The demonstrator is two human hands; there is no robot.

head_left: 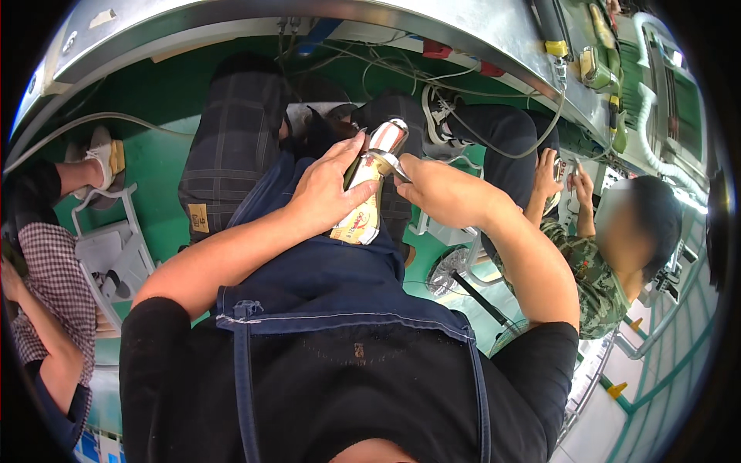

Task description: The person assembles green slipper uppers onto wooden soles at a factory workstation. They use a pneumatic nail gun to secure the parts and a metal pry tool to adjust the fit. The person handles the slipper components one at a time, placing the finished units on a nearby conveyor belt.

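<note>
Over my lap, my left hand (324, 189) is wrapped round a bottle-shaped thing (360, 214) with a cream and gold printed surface. It lies tilted, its narrow end pointing away from me. Beyond the narrowing, a part with reddish and white stripes (387, 137) ends in a shiny tip. My right hand (436, 185) is closed on a grey metallic handle-like piece (390, 163) that crosses the narrowing. Its exact kind I cannot make out. A dark blue apron (324, 270) covers my lap beneath both hands.
A metal-edged workbench (231, 27) curves across the far side, with loose cables (386, 65) under it. At the right, a person in a camouflage shirt (583, 258) handles a small object. Another person in a checked garment (58, 270) sits left beside a grey stool (116, 251). A pedestal fan (455, 270) stands right.
</note>
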